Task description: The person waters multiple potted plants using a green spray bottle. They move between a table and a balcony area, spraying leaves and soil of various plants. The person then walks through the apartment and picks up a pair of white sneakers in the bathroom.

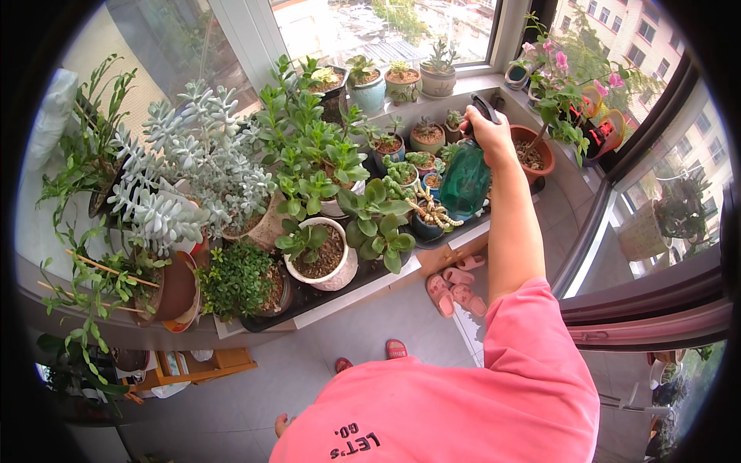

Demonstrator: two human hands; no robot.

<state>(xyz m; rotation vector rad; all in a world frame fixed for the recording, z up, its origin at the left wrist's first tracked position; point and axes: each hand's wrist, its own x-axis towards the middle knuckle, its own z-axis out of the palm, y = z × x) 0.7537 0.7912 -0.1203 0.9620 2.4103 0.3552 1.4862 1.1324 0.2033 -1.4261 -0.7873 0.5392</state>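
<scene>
My right hand [488, 131] is wrapped round the black head of a spray bottle [466, 179] with a see-through green body. That arm reaches out over the row of plants, and the bottle hangs above small potted succulents. Just left of it are a pale, stubby-stemmed succulent [434, 212] in a dark pot and a rounded green one [400, 171]. A terracotta pot [540, 159] with a pink-flowered plant [562, 92] stands to the right of my wrist. Low in the picture, my left hand [282, 424] hangs by my side, mostly hidden by my pink shirt.
A white pot [328, 258] with a leafy succulent sits at the black tray's front edge. A large silvery succulent [181, 154] fills the left. More pots line the sill [463, 83]. Pink clogs [455, 292] lie on the floor, near a wooden rack [208, 364] at lower left.
</scene>
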